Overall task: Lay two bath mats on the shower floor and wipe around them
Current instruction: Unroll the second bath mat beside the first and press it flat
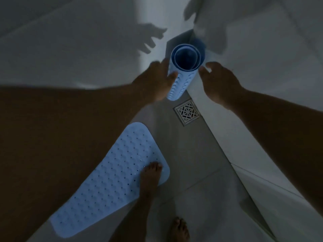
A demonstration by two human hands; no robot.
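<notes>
A light blue bath mat [111,179] with rows of small holes lies flat on the grey shower floor, lower left. A second blue mat [181,77], rolled into a tube, stands upright in the far corner. My left hand [157,81] touches the roll's left side, thumb against it. My right hand [218,81] hovers just right of the roll with relaxed, spread fingers, and I cannot tell if it touches it. The light is dim.
A square metal drain grate [187,111] sits in the floor just below the roll. White tiled walls [262,137] close in on the right and behind. One bare foot [150,177] rests on the flat mat's edge, the other foot [180,229] on tile.
</notes>
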